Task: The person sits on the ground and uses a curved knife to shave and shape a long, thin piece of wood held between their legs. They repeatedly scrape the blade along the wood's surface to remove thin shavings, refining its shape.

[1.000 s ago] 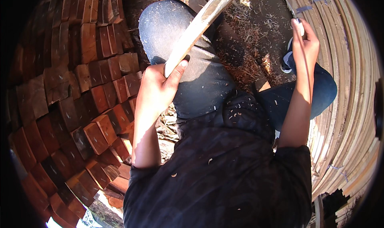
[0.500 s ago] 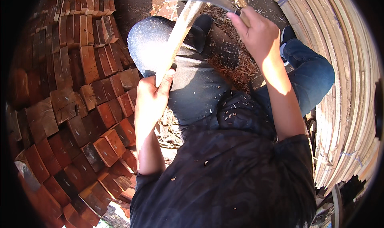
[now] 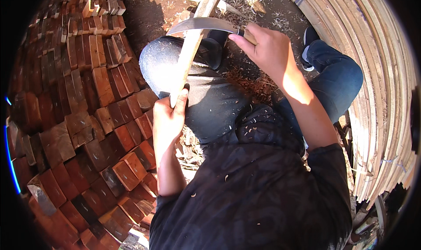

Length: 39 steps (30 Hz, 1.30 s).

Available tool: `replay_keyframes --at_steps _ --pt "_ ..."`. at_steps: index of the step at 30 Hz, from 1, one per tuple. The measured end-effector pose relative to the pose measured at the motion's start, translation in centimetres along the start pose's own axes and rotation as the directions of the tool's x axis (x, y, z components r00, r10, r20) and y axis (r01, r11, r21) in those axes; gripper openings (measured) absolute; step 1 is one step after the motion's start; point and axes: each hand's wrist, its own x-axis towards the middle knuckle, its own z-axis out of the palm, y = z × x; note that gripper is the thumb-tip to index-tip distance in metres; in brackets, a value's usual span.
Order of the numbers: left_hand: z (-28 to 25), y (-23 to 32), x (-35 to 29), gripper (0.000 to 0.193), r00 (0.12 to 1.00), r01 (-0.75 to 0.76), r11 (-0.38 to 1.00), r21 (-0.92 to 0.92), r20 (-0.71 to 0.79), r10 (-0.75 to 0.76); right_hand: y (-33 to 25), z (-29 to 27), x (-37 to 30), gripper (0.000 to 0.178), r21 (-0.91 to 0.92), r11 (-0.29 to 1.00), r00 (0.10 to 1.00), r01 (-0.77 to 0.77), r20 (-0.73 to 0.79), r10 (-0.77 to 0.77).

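Squarely, our relation to watch is the crossing of two long things: the pale wooden stick [image 3: 188, 57] and the blade [image 3: 199, 24] of our sickle-shaped knife. From our left hand [image 3: 170, 117], the stick's long axis runs towards a point between twelve and one o'clock, past the bent left knee [image 3: 158, 59] and out at the top of our view. The blade lies over it nearly square, its tip towards nine o'clock; whether the edge touches the wood, we cannot tell.

Our left hand is the nearer one, closed firmly round the stick's lower end, thumb laid along it. Our right hand [image 3: 269, 48] sits at about two o'clock from the left, apart from the stick, its fingers wrapped round the knife's wooden handle [image 3: 250, 37] and its thumb reaching towards nine.

Our left forearm rises almost straight to twelve; our right forearm slants to eleven, with its elbow bent. Reddish wood blocks [image 3: 74, 136] are stacked at nine o'clock, and pale wooden slats [image 3: 372, 83] lie at three.
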Motion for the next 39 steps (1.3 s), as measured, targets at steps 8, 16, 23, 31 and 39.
replay_keyframes --at_steps 8,16,23,31,39 --pt "-0.2 -0.4 0.0 0.054 0.999 -0.043 0.996 -0.079 -0.001 0.043 4.9 -1.4 5.0 0.049 -0.235 0.972 0.999 -0.017 0.024 0.024" --pt "-0.3 -0.8 0.1 0.055 0.998 -0.063 0.995 -0.076 0.005 0.064 7.3 1.8 -7.3 0.047 -0.11 0.911 0.904 -0.398 0.118 0.41" --pt "-1.7 -1.3 0.7 0.054 0.974 -0.122 0.974 -0.193 0.163 0.155 5.9 -1.2 -9.7 0.054 0.071 0.71 0.707 -0.701 0.202 0.678" --pt "-1.4 0.0 -2.2 0.043 0.963 -0.222 0.973 -0.06 0.14 0.228 -0.9 -4.1 -4.3 0.046 -0.019 0.946 0.946 -0.324 0.008 0.324" --pt "-1.1 -3.3 -6.0 0.037 0.97 -0.219 0.972 -0.081 0.092 0.226 3.7 -2.1 0.2 0.05 -0.487 0.871 0.996 -0.069 0.015 0.087"
